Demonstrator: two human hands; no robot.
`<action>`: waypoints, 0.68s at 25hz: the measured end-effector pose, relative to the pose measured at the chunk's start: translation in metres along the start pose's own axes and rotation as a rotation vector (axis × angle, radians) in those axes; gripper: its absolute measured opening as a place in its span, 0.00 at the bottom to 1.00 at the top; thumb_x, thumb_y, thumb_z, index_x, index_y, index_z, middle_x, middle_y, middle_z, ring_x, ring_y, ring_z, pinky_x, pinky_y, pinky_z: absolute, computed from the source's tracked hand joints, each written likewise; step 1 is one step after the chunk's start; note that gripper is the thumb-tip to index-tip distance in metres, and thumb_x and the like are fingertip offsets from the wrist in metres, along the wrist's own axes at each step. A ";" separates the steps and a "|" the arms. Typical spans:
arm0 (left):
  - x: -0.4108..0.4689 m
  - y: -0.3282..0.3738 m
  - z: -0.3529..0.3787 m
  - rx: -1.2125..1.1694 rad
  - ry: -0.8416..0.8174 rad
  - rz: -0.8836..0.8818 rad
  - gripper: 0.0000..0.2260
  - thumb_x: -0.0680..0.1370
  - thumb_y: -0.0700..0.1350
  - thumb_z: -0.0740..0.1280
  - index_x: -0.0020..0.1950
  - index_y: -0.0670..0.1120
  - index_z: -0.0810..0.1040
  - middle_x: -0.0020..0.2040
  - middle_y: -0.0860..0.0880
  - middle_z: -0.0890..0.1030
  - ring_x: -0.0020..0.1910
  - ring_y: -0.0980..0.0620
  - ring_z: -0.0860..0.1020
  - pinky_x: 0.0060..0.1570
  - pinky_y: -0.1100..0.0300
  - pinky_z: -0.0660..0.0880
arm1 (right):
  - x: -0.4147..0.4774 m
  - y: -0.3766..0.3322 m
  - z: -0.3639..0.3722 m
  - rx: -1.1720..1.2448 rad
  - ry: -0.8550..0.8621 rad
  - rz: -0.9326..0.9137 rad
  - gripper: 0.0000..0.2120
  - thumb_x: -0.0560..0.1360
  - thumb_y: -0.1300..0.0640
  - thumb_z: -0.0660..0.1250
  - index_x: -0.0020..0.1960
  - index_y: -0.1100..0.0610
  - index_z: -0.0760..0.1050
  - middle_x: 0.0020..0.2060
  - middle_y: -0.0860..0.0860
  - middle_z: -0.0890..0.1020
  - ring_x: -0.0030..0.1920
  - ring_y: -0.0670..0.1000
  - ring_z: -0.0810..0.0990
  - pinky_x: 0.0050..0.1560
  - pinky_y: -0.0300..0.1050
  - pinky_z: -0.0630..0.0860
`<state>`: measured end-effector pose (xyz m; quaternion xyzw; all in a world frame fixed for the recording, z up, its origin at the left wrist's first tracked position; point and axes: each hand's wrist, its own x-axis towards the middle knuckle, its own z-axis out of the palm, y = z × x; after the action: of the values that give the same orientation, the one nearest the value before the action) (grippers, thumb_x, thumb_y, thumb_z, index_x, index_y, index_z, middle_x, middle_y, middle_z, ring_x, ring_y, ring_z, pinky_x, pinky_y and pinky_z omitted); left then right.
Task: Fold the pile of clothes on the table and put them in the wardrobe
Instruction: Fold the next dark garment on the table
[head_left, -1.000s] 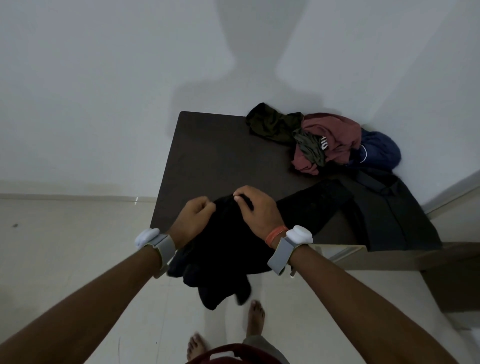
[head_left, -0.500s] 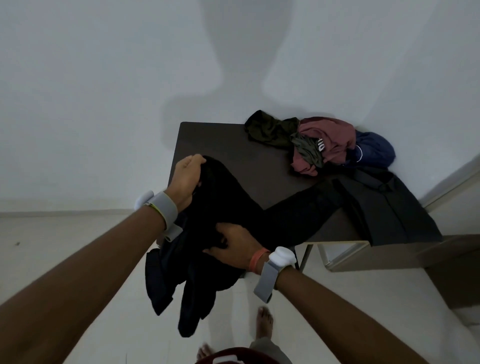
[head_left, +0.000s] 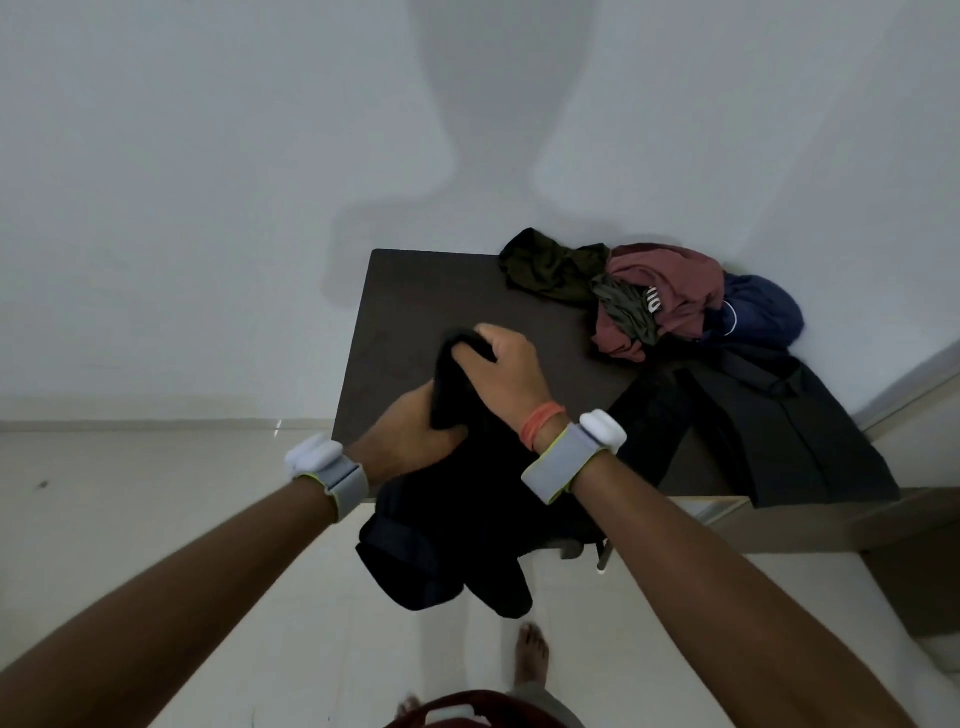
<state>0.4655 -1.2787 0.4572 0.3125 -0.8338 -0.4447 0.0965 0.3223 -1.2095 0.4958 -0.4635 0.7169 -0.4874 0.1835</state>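
Step in hand: folding one item, a black garment (head_left: 457, 545); putting away has not begun, and no wardrobe can be identified in the head view. The garment is at the near left edge of the dark table (head_left: 415, 306), its upper part bunched over the tabletop and its lower part hanging off the edge toward the floor. The right hand (head_left: 501, 376) sits on top of the bunch with its fingers curled over a fold of the cloth. The left hand (head_left: 410, 434) is just below and beside it and grips the same bunch from the side, its fingertips mostly hidden by fabric. A further black length lies flat toward the right; I cannot tell whether it belongs to the same garment. The remaining pile waits at the far right corner, well apart from the hands: an olive garment (head_left: 550, 265), a maroon garment (head_left: 670, 288), a navy garment (head_left: 763, 312) and a dark grey garment (head_left: 789, 436) that drapes over the near edge. Judgement: early in the task. The next move likely calls for finding the edges, spreading the cloth flat on the bare tabletop and keeping the hanging part from dragging it off.
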 end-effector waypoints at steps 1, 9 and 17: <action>0.003 0.003 -0.001 -0.066 0.124 -0.044 0.06 0.74 0.46 0.68 0.50 0.51 0.76 0.45 0.52 0.82 0.44 0.52 0.81 0.43 0.55 0.77 | 0.005 -0.005 -0.001 -0.018 -0.035 -0.016 0.15 0.75 0.52 0.69 0.34 0.54 0.69 0.29 0.46 0.74 0.32 0.44 0.74 0.35 0.45 0.71; 0.016 0.021 -0.026 -0.382 0.375 -0.090 0.13 0.79 0.33 0.62 0.40 0.45 0.80 0.34 0.51 0.79 0.31 0.63 0.76 0.34 0.69 0.72 | -0.006 0.030 -0.013 -0.255 -0.441 0.129 0.29 0.61 0.35 0.79 0.56 0.46 0.75 0.50 0.45 0.84 0.49 0.47 0.83 0.50 0.45 0.80; 0.024 0.016 -0.045 -0.547 0.361 -0.226 0.09 0.81 0.42 0.67 0.46 0.38 0.84 0.42 0.41 0.82 0.42 0.48 0.80 0.41 0.61 0.79 | 0.017 0.100 -0.079 -0.637 -0.129 0.408 0.12 0.74 0.46 0.69 0.46 0.55 0.82 0.45 0.56 0.85 0.51 0.61 0.83 0.44 0.42 0.71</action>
<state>0.4591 -1.3171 0.4939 0.4391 -0.6132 -0.5974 0.2727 0.2089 -1.1729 0.4483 -0.3751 0.8968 -0.1635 0.1684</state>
